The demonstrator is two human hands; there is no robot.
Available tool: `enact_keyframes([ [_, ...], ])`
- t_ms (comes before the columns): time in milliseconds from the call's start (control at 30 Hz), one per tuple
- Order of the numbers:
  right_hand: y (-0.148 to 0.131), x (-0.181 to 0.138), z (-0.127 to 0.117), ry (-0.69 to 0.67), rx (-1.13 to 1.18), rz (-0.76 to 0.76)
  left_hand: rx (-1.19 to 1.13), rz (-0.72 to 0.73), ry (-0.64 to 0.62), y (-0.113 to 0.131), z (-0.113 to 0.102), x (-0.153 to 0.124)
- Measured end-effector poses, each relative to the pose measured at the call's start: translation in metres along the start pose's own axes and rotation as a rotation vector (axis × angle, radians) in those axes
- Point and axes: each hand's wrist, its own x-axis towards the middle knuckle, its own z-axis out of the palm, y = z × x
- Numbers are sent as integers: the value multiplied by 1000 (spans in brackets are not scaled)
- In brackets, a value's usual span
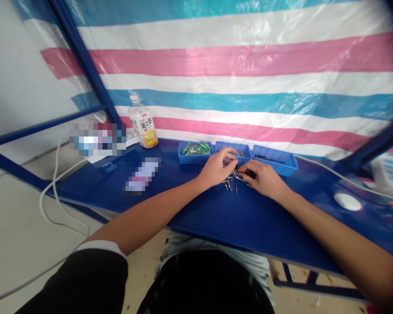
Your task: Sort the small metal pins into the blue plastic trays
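Note:
A loose pile of thin metal pins point(228, 185), rivet-like in shape, lies on the blue tabletop between my hands. My left hand point(218, 166) is over the pile's left side, just in front of the middle bin; its thumb and forefinger are curved with a gap between them. At the pile's right edge, my right hand point(265, 178) has its fingers bent inward and the thumb drawn toward them among the pins. What its fingertips hold, if anything, is too small to make out. Behind the hands stands the middle blue bin point(218, 146), with small metal pieces inside, partly covered by my left hand.
A left bin point(196, 159) holds green pieces; a right bin point(281, 168) has a few dark ones. A drink bottle point(144, 126), a blurred-out flat object point(143, 174), a white mouse point(347, 201) and cables share the blue table point(216, 222). Striped sheeting point(216, 83) hangs behind.

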Motion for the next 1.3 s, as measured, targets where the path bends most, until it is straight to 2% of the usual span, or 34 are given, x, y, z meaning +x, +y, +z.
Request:
enact_keyframes([
  [133,-1,0,-2,1,16,-28,5,0,-9,0,-1,1],
  [233,-2,-1,-4,46,21,24,23,-8,-19,3,-2,0],
  [400,-8,-4,-9,209,48,125,48,-47,-155,13,-3,-6],
  [567,-19,-6,-11,333,91,145,13,-27,-182,15,0,-8],
  [833,-30,-7,-9,222,82,54,-137,-30,-104,6,1,-1],
  [1067,-31,-8,-11,261,57,75,-270,-111,-18,0,3,0],
  [1300,-31,-7,-11,280,56,57,-219,-153,-18,3,2,-1],
])
